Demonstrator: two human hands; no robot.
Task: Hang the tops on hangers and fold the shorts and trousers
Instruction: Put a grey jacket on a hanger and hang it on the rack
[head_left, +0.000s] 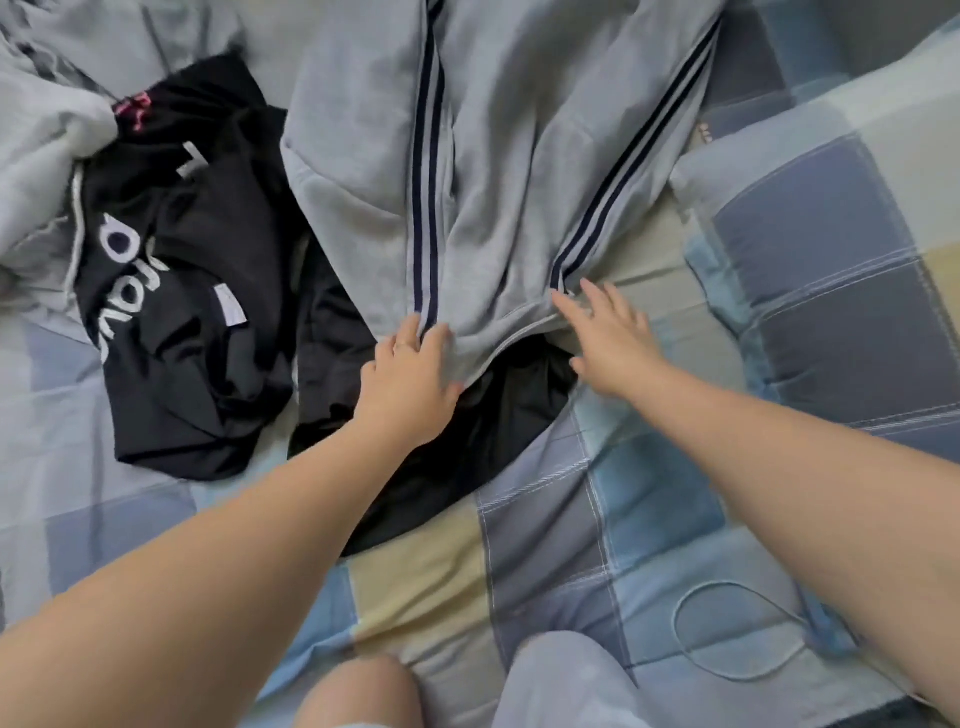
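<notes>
My left grip (410, 374) is clenched on the grey trousers (498, 182), fingers bunched into their near edge just where the left navy stripe (423, 208) ends; my right grip (613, 338) is released, fingers straight and spread, tips touching that same near edge at the end of the right navy stripe (628, 161). So both grips sit on one end of the trousers, apart across its width; the cloth lies flat on the bed (649, 493) and its long axis runs straight away from me, out past the top of the view. I judge the fold turns on that: one striped side has to cross onto the other, square to the long axis, and the left grip already has its corner while the right must first take hold. A black garment (467, 441) lies under the trousers' near edge; a black top with white lettering (182, 286) lies just left of the trousers; a checked pillow (831, 249) lies to their right.
</notes>
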